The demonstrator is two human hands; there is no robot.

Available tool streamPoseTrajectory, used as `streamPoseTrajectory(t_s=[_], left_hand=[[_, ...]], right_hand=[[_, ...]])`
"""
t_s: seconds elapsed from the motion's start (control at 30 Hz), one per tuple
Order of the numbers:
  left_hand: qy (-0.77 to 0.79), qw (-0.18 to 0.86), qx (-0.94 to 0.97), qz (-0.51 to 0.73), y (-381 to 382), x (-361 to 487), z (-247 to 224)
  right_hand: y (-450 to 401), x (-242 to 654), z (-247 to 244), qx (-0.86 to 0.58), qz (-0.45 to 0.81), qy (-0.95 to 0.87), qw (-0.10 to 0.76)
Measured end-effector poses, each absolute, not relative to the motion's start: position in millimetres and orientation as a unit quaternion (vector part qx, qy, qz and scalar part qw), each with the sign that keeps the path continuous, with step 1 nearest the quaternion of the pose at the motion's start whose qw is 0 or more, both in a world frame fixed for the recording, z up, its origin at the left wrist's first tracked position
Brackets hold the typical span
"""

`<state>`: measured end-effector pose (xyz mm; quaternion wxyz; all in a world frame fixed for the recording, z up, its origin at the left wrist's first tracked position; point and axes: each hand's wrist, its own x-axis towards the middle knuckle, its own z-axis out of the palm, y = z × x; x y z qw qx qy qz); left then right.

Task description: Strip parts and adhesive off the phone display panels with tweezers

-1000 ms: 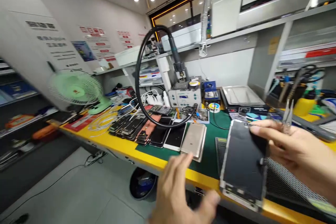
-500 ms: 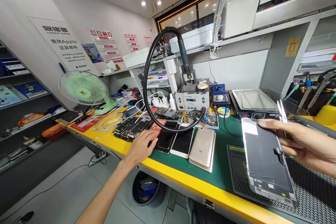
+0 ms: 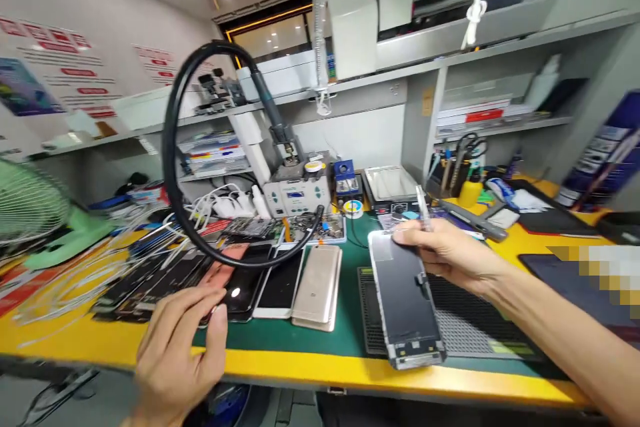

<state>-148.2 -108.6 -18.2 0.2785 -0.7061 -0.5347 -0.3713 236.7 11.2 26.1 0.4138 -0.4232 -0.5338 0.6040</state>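
Your right hand (image 3: 445, 250) is clamped on the phone screen panel (image 3: 405, 297), with the thumb on its upper corner. The panel is tilted in the air, near the front edge of the bench (image 3: 295, 365), and its lower end is before the black perforated mat (image 3: 370, 327). From the same hand the tweezers (image 3: 423, 207) point upward.

Your left hand (image 3: 183, 340) is over the front edge of the bench, left of the middle. Its fingers lie together and the thumb stands a little apart, with nothing seen between them. The fingertips reach over the black phone (image 3: 250, 280) and the salmon-coloured panel (image 3: 225, 270); whether they touch these, I cannot tell. To the right, the gold phone (image 3: 315, 283) lies beside the white-framed phone (image 3: 280, 287).
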Motion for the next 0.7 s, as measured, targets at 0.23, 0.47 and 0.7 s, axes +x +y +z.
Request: streamPoseTrajectory(t_s=[0.23,0.47,0.7], left_hand=[[-0.338,-0.691,-0.463,-0.44,-59.6,23.2,25.2],[-0.312,-0.84,-0.323,-0.304,-19.5,64.4,16.6],[-0.309,-0.841,-0.272,-0.352,-10.4,58.7,12.3]], right_hand=[[2.6,237.4,30.3,-0.367,0.631,-0.556,0.398],[8.7,242.2,24.0,-0.38,0.597,-0.568,0.42],[14.7,262.7,29.8,-0.436,0.555,-0.526,0.475]])
